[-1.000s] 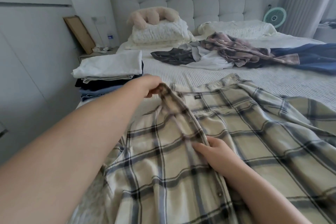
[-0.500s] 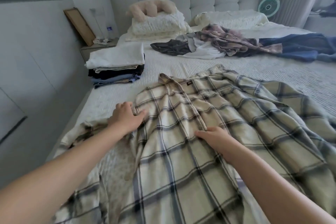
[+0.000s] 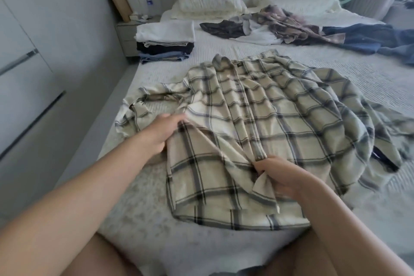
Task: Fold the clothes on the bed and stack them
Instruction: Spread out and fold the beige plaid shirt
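Shirt (image 3: 268,119) front edges, pinched in my left grip (image 3: 164,131) and right grip (image 3: 277,175), may bunch crookedly if I tug unevenly toward the collar.

Cream plaid shirt (image 3: 257,119) spread flat (collar far), folded stack (image 3: 165,40) beyond

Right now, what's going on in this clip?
A person is laying out a plaid shirt on the bed to fold it. The left hand holds the shirt's left edge, and the right hand pinches the front placket near the hem. A stack of folded clothes sits at the bed's far left, and a pile of unfolded clothes lies beyond the shirt.
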